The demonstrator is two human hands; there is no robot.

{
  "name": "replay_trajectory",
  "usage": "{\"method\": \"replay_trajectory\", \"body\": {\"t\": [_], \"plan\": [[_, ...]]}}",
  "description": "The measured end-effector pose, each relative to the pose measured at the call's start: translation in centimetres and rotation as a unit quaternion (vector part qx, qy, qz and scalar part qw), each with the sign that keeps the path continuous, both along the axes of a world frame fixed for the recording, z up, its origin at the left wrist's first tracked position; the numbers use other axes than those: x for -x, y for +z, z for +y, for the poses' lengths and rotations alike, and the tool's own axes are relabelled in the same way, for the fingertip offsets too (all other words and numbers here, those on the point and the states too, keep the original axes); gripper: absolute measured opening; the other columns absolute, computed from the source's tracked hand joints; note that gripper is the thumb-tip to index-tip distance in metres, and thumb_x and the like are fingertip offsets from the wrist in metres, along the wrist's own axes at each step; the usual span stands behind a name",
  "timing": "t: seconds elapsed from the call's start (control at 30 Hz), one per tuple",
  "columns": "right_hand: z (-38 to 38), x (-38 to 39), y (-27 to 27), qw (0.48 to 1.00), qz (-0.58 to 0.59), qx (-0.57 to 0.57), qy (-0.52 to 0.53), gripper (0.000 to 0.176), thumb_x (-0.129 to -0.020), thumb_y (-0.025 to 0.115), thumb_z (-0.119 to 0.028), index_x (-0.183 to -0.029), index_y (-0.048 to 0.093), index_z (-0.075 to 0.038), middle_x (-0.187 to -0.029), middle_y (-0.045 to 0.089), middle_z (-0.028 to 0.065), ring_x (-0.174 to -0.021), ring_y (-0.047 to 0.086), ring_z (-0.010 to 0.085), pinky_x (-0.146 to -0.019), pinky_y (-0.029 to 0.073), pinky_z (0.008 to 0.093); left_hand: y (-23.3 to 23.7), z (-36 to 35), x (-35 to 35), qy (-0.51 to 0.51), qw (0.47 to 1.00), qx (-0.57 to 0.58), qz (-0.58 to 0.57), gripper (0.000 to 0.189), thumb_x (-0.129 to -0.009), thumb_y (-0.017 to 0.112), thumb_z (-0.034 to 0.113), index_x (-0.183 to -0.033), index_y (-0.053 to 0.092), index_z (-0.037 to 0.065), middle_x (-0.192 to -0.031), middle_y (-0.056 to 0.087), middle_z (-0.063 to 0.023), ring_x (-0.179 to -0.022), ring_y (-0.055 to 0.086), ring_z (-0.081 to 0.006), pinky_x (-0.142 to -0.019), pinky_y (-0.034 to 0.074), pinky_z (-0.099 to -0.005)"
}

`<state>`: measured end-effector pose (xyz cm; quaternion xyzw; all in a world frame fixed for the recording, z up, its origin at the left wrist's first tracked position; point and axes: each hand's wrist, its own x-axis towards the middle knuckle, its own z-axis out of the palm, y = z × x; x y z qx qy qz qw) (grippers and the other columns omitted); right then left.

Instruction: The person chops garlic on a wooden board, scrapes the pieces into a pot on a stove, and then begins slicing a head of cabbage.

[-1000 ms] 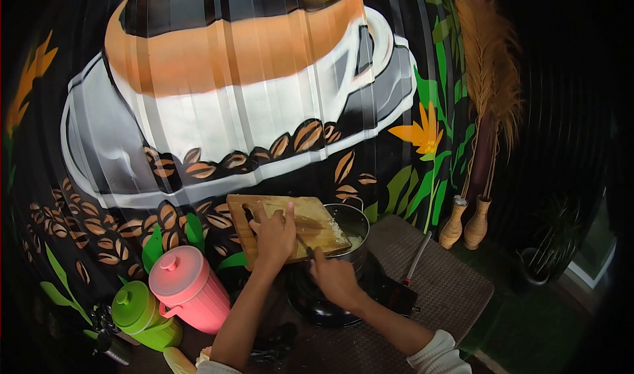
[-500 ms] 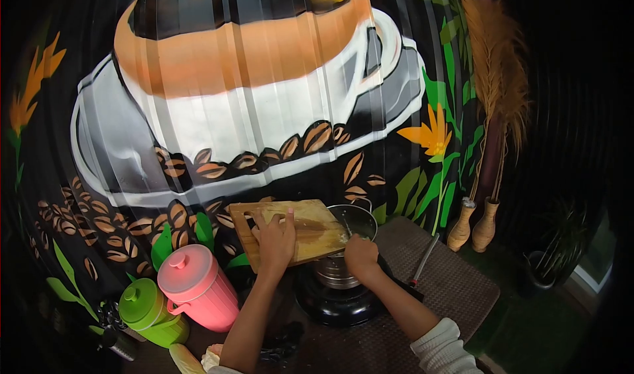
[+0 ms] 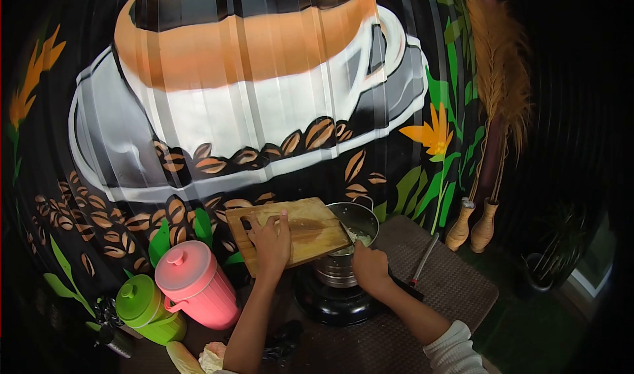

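My left hand [image 3: 271,247] grips a wooden cutting board [image 3: 310,225] at its left end, by the slot, with the fingers on its upper face. The board is tilted, and its right edge reaches over a metal pot [image 3: 337,273]. Pale chopped pieces [image 3: 360,236] show inside the pot near that edge. My right hand [image 3: 371,268] is closed in front of the pot's rim, by the board's right corner. What it holds is mostly hidden by the fingers. Beneath the pot is a black round stove [image 3: 337,308].
A pink lidded pitcher [image 3: 198,288] and a green lidded pitcher [image 3: 148,311] stand left on the brown woven-textured table [image 3: 456,275]. A hose [image 3: 426,258] runs at the stove's right. Behind is a wall painted with a coffee cup [image 3: 264,116]. Two vases [image 3: 485,229] stand right.
My right hand has moved slightly down and away from the board's edge, uncovering pale pieces in the pot. The board has shifted slightly, still in my left hand.
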<state>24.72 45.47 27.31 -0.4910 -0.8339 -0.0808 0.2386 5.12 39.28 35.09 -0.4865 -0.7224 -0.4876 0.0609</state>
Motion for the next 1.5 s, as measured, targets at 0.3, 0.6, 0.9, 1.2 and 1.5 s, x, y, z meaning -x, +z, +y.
{"method": "replay_trajectory", "body": {"t": [0.3, 0.6, 0.9, 1.2, 1.5], "plan": [[-3.8, 1.6, 2.4, 0.99, 0.063, -0.016, 0.122, 0.026, -0.088, 0.055, -0.021, -0.106, 0.05, -0.002, -0.056, 0.06, 0.0141, -0.054, 0.064, 0.0324, -0.05, 0.05, 0.0437, -0.8, -0.2, -0.2, -0.039, 0.999, -0.009, -0.018, 0.063, -0.099, 0.03, 0.048, -0.119, 0.056, -0.005, -0.14, 0.025, -0.0373, -0.131, 0.021, -0.0529, -0.11, 0.017, -0.0533], [-0.1, 2.9, -1.1, 0.996, 0.079, -0.011, 0.049, 0.016, -0.085, 0.056, -0.014, -0.095, 0.049, -0.004, -0.07, 0.064, 0.0166, -0.064, 0.066, 0.0345, -0.058, 0.052, 0.0458, -1.6, -0.4, 0.0, -0.043, 0.999, -0.012, -0.023, 0.065, -0.099, 0.026, 0.051, -0.129, 0.048, -0.002, -0.143, 0.022, -0.0357, -0.133, 0.019, -0.0524, -0.11, 0.016, -0.0535], [-4.8, -0.6, 2.2, 0.999, 0.019, 0.015, 0.03, 0.018, -0.084, 0.055, -0.011, -0.099, 0.049, -0.003, -0.072, 0.066, 0.0164, -0.063, 0.067, 0.0318, -0.056, 0.053, 0.0418, -1.7, 0.4, 0.7, -0.039, 0.997, 0.022, -0.063, 0.067, -0.097, 0.028, 0.055, -0.133, 0.047, 0.001, -0.146, 0.02, -0.032, -0.134, 0.017, -0.0516, -0.111, 0.018, -0.053], [-0.5, -1.4, 0.8, 0.998, -0.047, -0.009, -0.051, 0.011, -0.082, 0.055, -0.008, -0.092, 0.053, -0.003, -0.077, 0.067, 0.0138, -0.07, 0.069, 0.0303, -0.061, 0.054, 0.0386, -1.7, -0.1, -0.9, -0.028, 0.997, 0.032, -0.069, 0.08, -0.089, 0.037, 0.067, -0.13, 0.051, 0.0, -0.147, 0.016, -0.0341, -0.135, 0.017, -0.0502, -0.111, 0.019, -0.0524], [1.4, -3.5, 1.4, 0.968, 0.201, 0.139, 0.053, 0.02, -0.095, 0.047, -0.02, -0.095, 0.053, -0.001, -0.067, 0.062, 0.0154, -0.056, 0.062, 0.0262, -0.048, 0.047, 0.037, -4.1, -0.6, 0.5, -0.154, 0.962, 0.176, 0.139, 0.09, -0.041, 0.087, 0.046, -0.118, 0.064, 0.003, -0.139, 0.026, -0.0412, -0.136, 0.014, -0.0523, -0.109, 0.001, -0.0606]]}}
